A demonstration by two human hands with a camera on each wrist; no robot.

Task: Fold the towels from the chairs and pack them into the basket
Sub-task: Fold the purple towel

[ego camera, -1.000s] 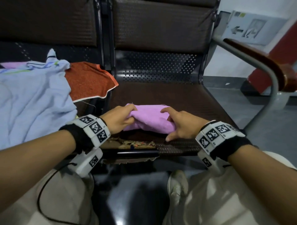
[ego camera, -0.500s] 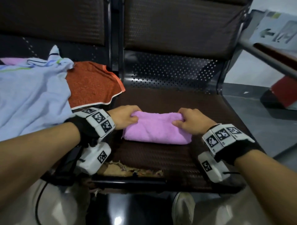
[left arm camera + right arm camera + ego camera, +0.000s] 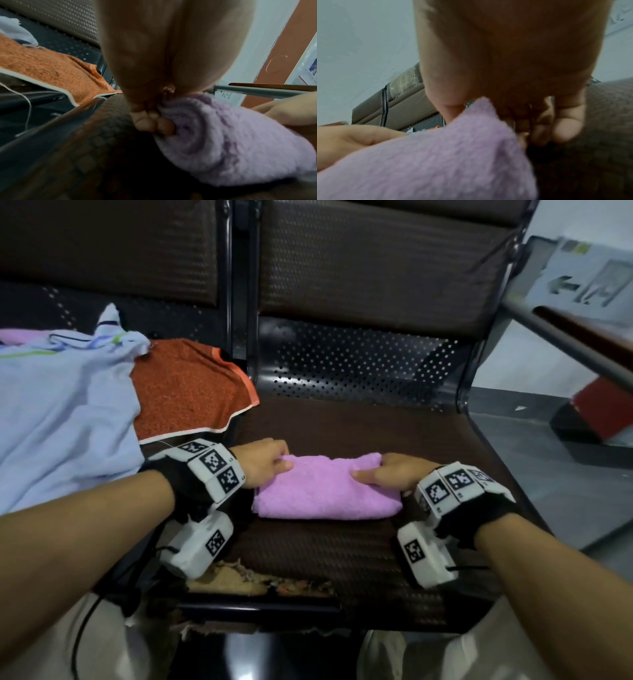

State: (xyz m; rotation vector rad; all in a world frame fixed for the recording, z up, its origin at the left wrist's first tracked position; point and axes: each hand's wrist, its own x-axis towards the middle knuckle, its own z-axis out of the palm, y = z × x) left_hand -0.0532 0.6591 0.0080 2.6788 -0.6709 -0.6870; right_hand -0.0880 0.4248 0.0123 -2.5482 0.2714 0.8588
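Both hands pinch far corners of folded pink towel point(image 3: 325, 494), long axis left-right on seat point(image 3: 342, 553).

A folded towel point(image 3: 325, 491) is laid on the chair seat point(image 3: 342, 542) at frame centre, flanked by the left hand point(image 3: 262, 462) and right hand point(image 3: 399, 474). Two more towels point(image 3: 191, 392) are spread at the left.

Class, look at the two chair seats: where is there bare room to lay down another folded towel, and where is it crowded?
Bare seat shows behind the pink towel toward the perforated backrest, and in front of it toward the torn front edge. The left seat is crowded: the blue cloth and orange towel cover it.
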